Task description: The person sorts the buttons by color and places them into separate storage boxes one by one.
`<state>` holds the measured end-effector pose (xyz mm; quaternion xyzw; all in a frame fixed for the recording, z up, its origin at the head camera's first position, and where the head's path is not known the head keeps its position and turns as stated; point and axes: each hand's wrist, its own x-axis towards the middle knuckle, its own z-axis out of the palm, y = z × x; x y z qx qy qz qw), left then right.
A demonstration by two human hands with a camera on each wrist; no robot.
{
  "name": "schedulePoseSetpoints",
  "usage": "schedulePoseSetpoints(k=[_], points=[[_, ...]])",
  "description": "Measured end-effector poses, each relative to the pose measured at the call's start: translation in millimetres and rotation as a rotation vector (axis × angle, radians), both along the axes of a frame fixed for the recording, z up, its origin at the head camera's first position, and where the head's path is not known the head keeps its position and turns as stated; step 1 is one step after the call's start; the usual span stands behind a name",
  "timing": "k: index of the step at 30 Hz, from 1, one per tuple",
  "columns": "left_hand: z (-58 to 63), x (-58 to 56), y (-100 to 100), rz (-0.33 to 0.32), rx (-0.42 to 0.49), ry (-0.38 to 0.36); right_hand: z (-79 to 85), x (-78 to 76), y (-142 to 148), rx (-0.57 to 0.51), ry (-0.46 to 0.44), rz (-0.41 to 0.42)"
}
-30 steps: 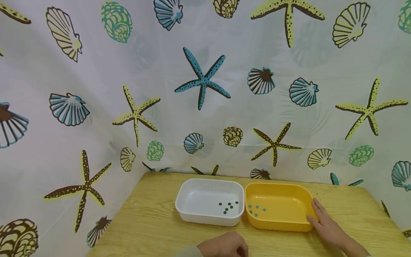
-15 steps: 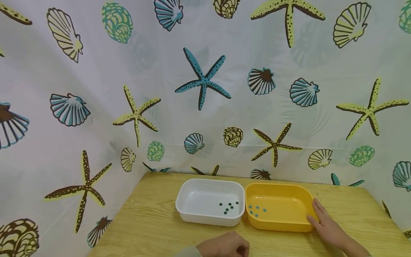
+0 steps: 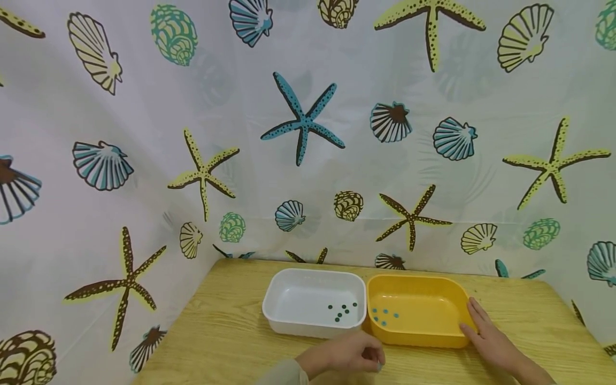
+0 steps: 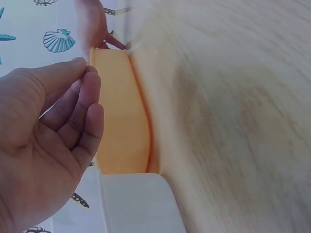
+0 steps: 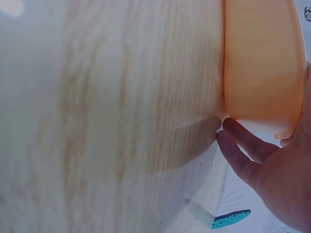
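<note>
My left hand [image 3: 347,354] is just in front of the two tubs. Thumb and forefinger pinch a small blue button-like disc [image 3: 379,367], which is mostly hidden by the fingertips. In the left wrist view the other fingers curl in beside the pinch. My right hand [image 3: 492,342] holds the right end of a yellow tub [image 3: 418,338], its thumb over the rim and its fingers against the outer wall. Several blue discs [image 3: 385,311] lie at the left end inside that tub. Beside it stands a white tub [image 3: 308,327] with several dark green discs [image 3: 339,315] toward its right end.
Both tubs stand side by side on a wooden table [image 3: 231,321]. A white sheet [image 3: 308,224] printed with shells and starfish hangs behind the table and along its sides.
My left hand has risen from the table's front and moved right, toward the tubs, and the blue disc now shows at its fingertips. My right hand stays on the yellow tub.
</note>
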<state>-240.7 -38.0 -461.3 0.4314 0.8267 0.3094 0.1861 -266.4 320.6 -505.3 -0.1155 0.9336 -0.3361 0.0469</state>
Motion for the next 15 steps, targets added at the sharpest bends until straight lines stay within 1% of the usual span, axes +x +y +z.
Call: schedulePoseSetpoints(k=[1,2,3,8,11,13,15], points=[[2.2,-0.3,0.7,-0.002,0.017,0.010,0.2,0.0,0.0,-0.001,0.001,0.001],[4.6,-0.7,1.4,0.006,0.046,-0.022,0.5,0.1,0.0,0.000,0.003,0.002],[7.0,-1.0,2.2,0.012,0.073,-0.038,0.9,0.2,0.0,-0.001,0.003,0.002],[18.4,-3.5,7.4,0.049,0.158,0.013,3.4,1.2,-0.4,0.001,0.002,0.002],[23.9,-7.0,10.2,0.076,0.171,0.056,4.2,1.7,-0.9,0.003,-0.002,0.000],[26.4,-10.3,11.6,0.091,0.176,0.053,4.2,1.9,-1.2,0.004,-0.009,-0.001],[29.1,-13.7,12.8,0.113,0.179,0.035,3.9,2.2,-1.5,0.004,-0.021,-0.004]])
